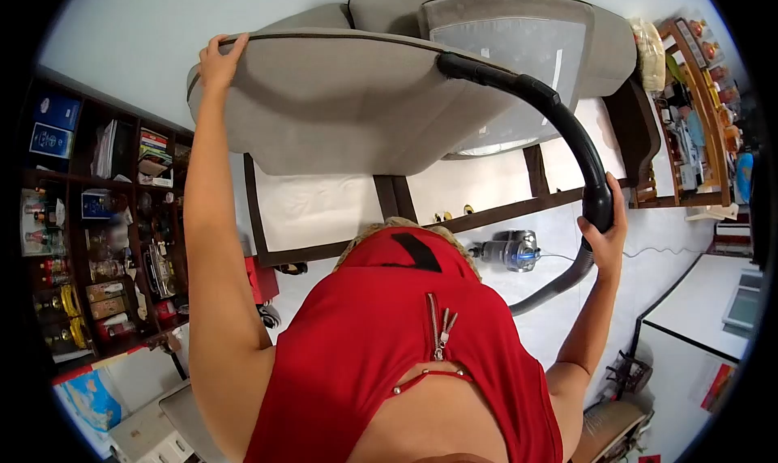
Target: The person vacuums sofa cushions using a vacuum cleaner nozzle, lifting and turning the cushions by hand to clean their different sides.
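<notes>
My left hand (221,60) grips the top left edge of a large grey sofa cushion (324,98), which is tilted upright. My right hand (606,228) is wrapped round the handle part of a black vacuum hose (575,127). The hose curves up and to the left, and its brush nozzle (454,65) touches the cushion near its upper right edge. Behind the nozzle stands another cushion (519,46) with a pale underside. Below the cushions is the sofa base (312,208), with white panels and a dark brown frame.
The vacuum cleaner body (519,251) rests on the pale floor, and a thin cord runs right from it. Dark shelves (101,183) with books and bottles line the left. A wooden rack (701,115) holds items at the right. A white cabinet (697,301) stands at lower right.
</notes>
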The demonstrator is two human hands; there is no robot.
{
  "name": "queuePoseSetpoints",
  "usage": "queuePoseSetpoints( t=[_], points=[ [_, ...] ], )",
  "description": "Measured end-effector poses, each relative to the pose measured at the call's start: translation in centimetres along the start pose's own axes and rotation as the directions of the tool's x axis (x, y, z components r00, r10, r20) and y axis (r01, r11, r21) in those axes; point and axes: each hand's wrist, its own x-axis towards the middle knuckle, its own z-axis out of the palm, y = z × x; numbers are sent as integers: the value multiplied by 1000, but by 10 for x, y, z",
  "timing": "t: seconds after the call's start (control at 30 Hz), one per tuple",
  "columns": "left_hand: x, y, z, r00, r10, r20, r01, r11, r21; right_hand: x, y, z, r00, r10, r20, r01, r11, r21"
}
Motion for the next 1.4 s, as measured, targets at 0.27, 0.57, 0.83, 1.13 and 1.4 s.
queuePoseSetpoints(
  t=[0.27, 0.57, 0.83, 1.13, 1.4],
  points=[
    [-14, 54, 13, 986, 169, -4, -168, 984, 62, 22, -55, 64, 874, -482, 60, 481, 876, 32],
    [-2, 79, 31, 986, 169, -9, -167, 978, 128, -19, 26, 111, 872, -489, -14, 489, 869, 71],
    [12, 87, 38, 998, 63, -14, -58, 974, 219, -49, 40, 132, 967, -253, -43, 256, 950, 177],
    [7, 101, 46, 990, 143, -14, -135, 958, 253, -8, 45, 187, 953, -284, -106, 301, 927, 223],
    [21, 95, 47, 991, 136, 15, -135, 953, 272, -45, 71, 232, 888, -423, -179, 452, 874, 177]
  ],
)
